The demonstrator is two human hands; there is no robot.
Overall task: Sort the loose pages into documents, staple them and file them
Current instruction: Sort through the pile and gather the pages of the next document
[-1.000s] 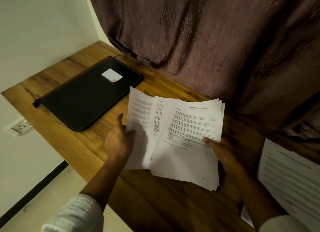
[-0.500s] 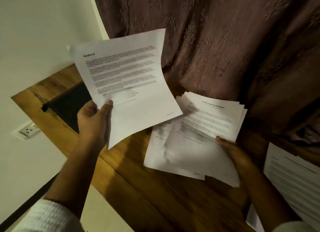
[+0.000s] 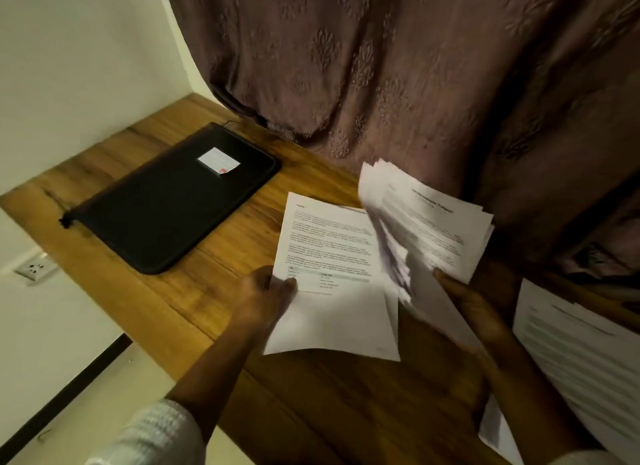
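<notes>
Lowered, 1 page (image 3: 332,249), long axis pointing away, is pinched by the left hand (image 3: 266,300); the stack (image 3: 433,229) is gripped by the right hand (image 3: 478,312).

The wooden desk (image 3: 194,291) in front of me carries a black folder (image 3: 166,215) lying flat at its far left, a white label (image 3: 218,160) on its cover, and printed pages (image 3: 581,353) at my right.

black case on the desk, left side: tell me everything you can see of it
The black zip case lies flat, apparently closed, set at an angle on the wooden desk near the wall corner. It is rectangular with rounded corners and a matte, fabric-like surface. A white label with a small red mark sits near its far edge, and a pull tab sticks out at its left corner. Only the desk touches it.
</notes>
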